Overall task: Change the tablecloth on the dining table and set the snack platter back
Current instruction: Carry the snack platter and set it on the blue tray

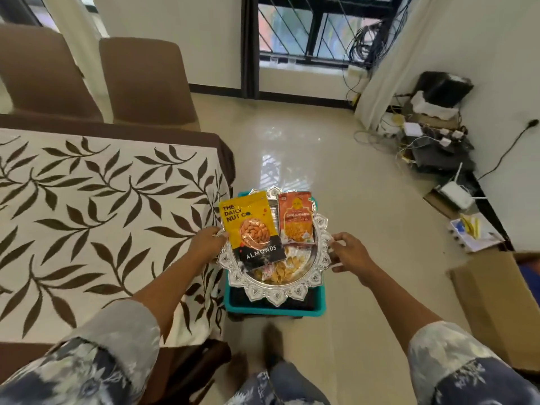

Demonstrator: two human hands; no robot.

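Beside the dining table [26, 353], head view: the silver snack platter [276, 296], with a scalloped embossed rim, sat over a teal crate [233, 301] on the tiled floor, just off the table's right end; whether it rested on the crate or was lifted clear could not be told. On the platter lay a yellow-and-black almond pouch [251, 229], an orange snack pouch [295, 219] beside it, and loose wrapped snacks [282, 266] nearer the person. The left hand [209, 244] held the platter's left rim, fingers curled together at the edge and partly hidden by the almond pouch. The right hand [347, 252] was at the right rim, thumb and fingers curled and slightly apart; whether they clamped the rim could not be told. A cream tablecloth [102, 214] with brown leaf print covered the table top. Two brown chairs [146, 83] stood on the far side. A cardboard box [496, 302] and a white router [455, 195] lay along the right wall.
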